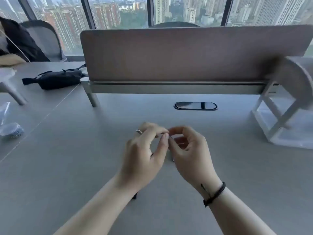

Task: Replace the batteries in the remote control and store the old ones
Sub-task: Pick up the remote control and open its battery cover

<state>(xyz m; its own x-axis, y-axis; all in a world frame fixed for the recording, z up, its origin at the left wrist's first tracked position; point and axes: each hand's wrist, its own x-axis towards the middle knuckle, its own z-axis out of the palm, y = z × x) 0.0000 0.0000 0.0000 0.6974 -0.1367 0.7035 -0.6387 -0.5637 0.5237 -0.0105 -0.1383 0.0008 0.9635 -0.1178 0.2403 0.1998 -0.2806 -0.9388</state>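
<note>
My left hand, with a ring on one finger, and my right hand, with a black cord bracelet at the wrist, meet fingertip to fingertip just above the grey desk. Between them they pinch a thin pale object. It is blurred and mostly hidden, so I cannot tell what it is. A small dark object lies on the desk, sticking out from under my left wrist. No remote control or battery can be clearly made out.
A brown divider panel runs across the back of the desk, with an oval cable port in front. A white rack stands at right. At left are a black pouch, a clear plastic bag and another seated person.
</note>
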